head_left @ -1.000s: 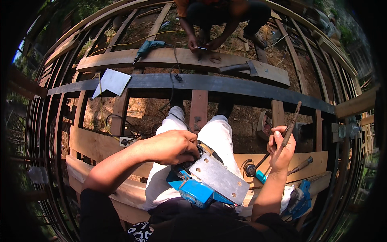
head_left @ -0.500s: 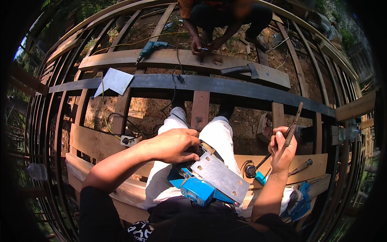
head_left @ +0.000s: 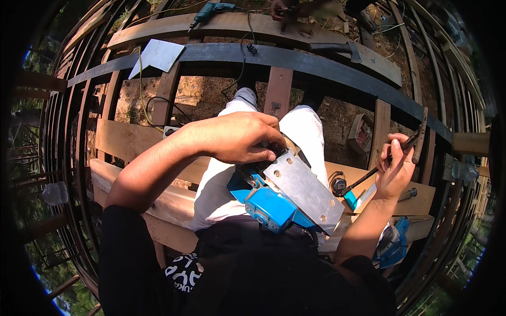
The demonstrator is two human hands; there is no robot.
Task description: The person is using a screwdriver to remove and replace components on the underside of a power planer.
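A blue electric planer (head_left: 273, 208) lies upside down across my lap, its flat metal sole (head_left: 305, 187) facing up. My left hand (head_left: 242, 138) is closed at the planer's far end, fingers curled beside the sole's edge; what the fingertips touch there is partly hidden. Raised off to the right, my right hand (head_left: 394, 171) is closed round the thin dark shaft of a hammer-like tool (head_left: 420, 135) with a long, narrow crosspiece. Below that hand, a teal-handled square (head_left: 350, 200) and a round dark object (head_left: 338, 184) rest on the boards.
A dark beam (head_left: 311, 62) crosses in front of my feet, with a pale pointed sheet (head_left: 161, 57) on it. Beyond, a plank (head_left: 226, 25) holds a teal drill (head_left: 213, 11) and a hatchet (head_left: 342, 48). A co-worker's hand (head_left: 284, 9) is there. Another blue tool (head_left: 394, 243) sits at right.
The view has tilted, so the far plank and co-worker sit higher in the picture. My left hand stays at the planer's end, and my right hand still holds the hammer-like tool.
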